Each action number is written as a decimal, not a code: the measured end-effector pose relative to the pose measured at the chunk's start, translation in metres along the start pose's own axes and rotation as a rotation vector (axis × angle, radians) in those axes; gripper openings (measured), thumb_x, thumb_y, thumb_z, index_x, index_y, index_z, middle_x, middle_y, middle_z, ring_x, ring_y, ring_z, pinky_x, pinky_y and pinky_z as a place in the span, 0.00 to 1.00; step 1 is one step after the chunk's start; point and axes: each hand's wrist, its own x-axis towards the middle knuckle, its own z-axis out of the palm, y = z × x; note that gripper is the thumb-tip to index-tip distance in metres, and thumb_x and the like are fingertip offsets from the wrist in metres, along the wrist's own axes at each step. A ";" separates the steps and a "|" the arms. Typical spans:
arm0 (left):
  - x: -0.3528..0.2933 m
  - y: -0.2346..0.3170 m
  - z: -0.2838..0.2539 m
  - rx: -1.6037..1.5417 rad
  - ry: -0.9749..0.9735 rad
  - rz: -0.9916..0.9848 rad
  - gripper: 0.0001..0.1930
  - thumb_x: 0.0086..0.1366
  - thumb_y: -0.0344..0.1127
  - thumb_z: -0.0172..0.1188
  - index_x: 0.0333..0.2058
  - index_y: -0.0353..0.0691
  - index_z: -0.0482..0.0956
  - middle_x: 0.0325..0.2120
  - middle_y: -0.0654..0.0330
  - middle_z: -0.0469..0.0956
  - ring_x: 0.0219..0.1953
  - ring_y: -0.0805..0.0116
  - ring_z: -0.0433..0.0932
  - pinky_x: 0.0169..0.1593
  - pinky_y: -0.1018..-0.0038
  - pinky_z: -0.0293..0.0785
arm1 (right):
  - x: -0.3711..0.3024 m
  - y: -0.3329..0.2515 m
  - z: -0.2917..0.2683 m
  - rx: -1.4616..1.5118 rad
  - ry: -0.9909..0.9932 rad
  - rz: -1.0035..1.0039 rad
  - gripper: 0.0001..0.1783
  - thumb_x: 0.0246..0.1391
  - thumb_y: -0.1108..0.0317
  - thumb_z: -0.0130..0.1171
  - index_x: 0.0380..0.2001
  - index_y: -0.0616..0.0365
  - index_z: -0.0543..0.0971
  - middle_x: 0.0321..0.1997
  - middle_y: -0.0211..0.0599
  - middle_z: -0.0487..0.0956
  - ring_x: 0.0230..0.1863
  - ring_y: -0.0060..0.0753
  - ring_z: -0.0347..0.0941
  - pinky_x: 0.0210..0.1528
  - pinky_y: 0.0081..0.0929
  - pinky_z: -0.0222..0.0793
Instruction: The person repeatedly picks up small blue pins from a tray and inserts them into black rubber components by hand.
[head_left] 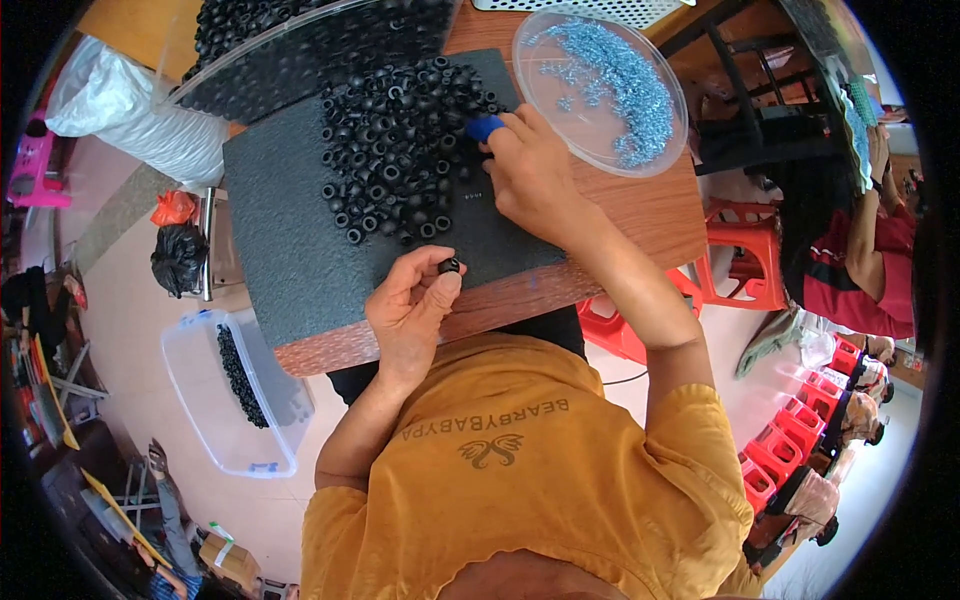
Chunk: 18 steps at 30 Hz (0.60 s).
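My left hand (405,315) is near the front edge of the dark mat (290,255), pinching a small black cap-like part (449,266) between thumb and fingertips. My right hand (532,180) is at the right side of the mat, its fingers closed around a small blue object (484,127); its kind I cannot make out. Just left of that hand lies a large heap of the same black hollow parts (395,150). A few tiny light pieces (473,196) lie on the mat below the right hand.
A round clear tray (672,150) with tiny shiny bluish pieces is at the far right of the wooden table (640,215). Behind the heap stands a clear bin (300,40) of black parts. Another clear bin (190,400) is on the floor at left; red stools (745,262) stand at right.
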 end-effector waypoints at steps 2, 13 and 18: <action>0.000 -0.001 0.000 -0.017 -0.001 0.003 0.12 0.61 0.29 0.58 0.43 0.35 0.73 0.32 0.63 0.77 0.28 0.84 0.69 0.28 0.88 0.66 | -0.004 0.003 -0.001 0.036 -0.015 0.016 0.15 0.31 0.83 0.60 0.26 0.62 0.71 0.32 0.41 0.73 0.37 0.48 0.66 0.36 0.37 0.64; 0.002 -0.001 0.001 -0.013 0.016 0.007 0.15 0.59 0.32 0.60 0.43 0.33 0.72 0.32 0.58 0.78 0.27 0.79 0.72 0.26 0.86 0.68 | -0.009 0.008 0.002 0.011 0.066 -0.150 0.19 0.30 0.79 0.64 0.32 0.60 0.73 0.29 0.37 0.74 0.34 0.46 0.66 0.35 0.37 0.63; 0.001 0.001 0.000 -0.019 0.040 -0.004 0.14 0.59 0.31 0.60 0.42 0.32 0.72 0.31 0.56 0.78 0.26 0.78 0.73 0.26 0.85 0.68 | -0.010 -0.005 -0.008 0.158 0.130 -0.108 0.16 0.31 0.78 0.63 0.29 0.60 0.73 0.29 0.39 0.73 0.34 0.46 0.66 0.34 0.37 0.63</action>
